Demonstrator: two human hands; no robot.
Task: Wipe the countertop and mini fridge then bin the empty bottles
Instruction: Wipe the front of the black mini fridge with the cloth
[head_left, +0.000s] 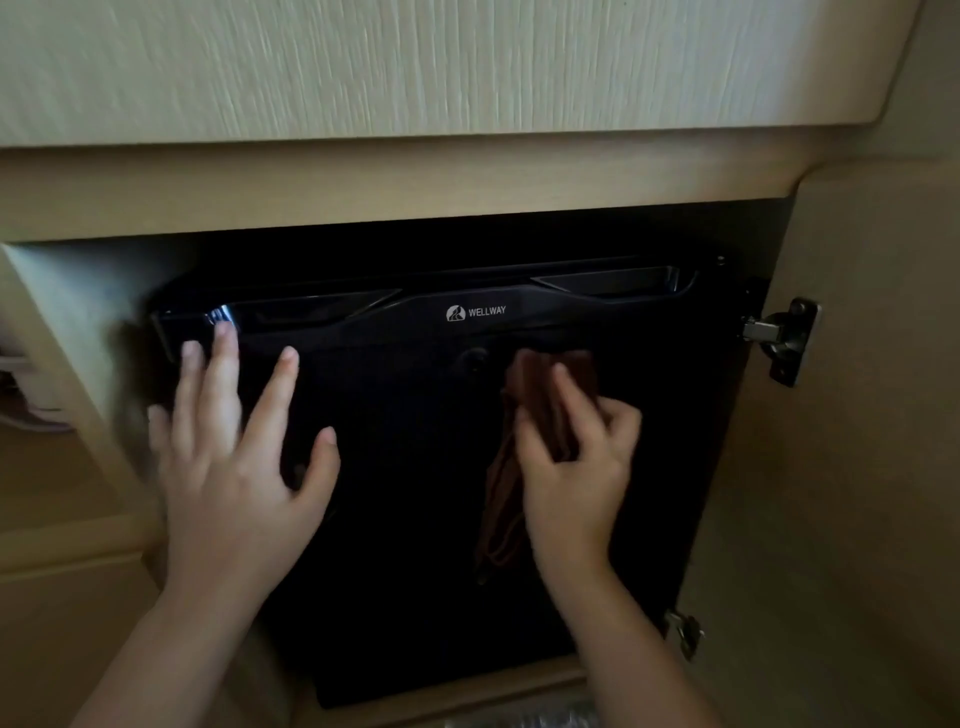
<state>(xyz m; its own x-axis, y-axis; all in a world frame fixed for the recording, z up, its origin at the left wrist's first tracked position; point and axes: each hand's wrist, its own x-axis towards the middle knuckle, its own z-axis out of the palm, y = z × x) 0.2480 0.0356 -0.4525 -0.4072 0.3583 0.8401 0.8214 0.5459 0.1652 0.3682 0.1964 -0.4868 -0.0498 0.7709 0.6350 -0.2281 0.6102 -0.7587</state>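
Note:
A black mini fridge (639, 426) with a white WELLWAY logo sits inside a wooden cabinet, its door closed and facing me. My left hand (236, 457) lies flat on the left side of the fridge door, fingers spread, near the door's left edge. My right hand (576, 457) presses a brown cloth (524, 395) against the middle of the door; part of the cloth hangs down below the hand. The pale wood-grain countertop (415, 62) overhangs the cabinet at the top of the view. No bottles are in view.
The cabinet door is swung open; its metal hinges (784, 338) stick out on the right frame, with a second hinge (685, 631) lower down. A cabinet side panel (67, 332) stands to the left of the fridge. Light wooden floor of the cabinet runs below the fridge.

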